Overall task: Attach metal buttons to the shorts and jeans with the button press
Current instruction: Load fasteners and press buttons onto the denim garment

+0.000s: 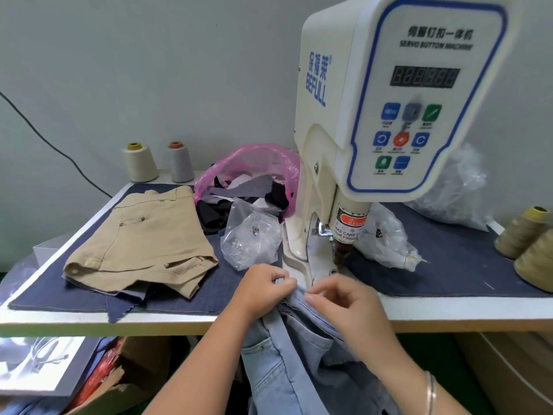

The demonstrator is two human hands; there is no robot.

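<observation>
Fingers (284, 284) of both hands pinch the jeans waistband (299, 295) at the counter edge; next, likely feed it under the press die (341, 253)

The button press (389, 94) reads "SERVO BUTTON MACHINE" on its front panel and "BEFULL" in blue on its side. Its warning sticker (350, 227) reads "TAKE CARE", then a cut-off "YOUR FINGER".

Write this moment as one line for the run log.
stage: positioning jeans waistband | left hand: pinches waistband | right hand: pinches waistband | button press: nothing under head | shorts: on table
</observation>
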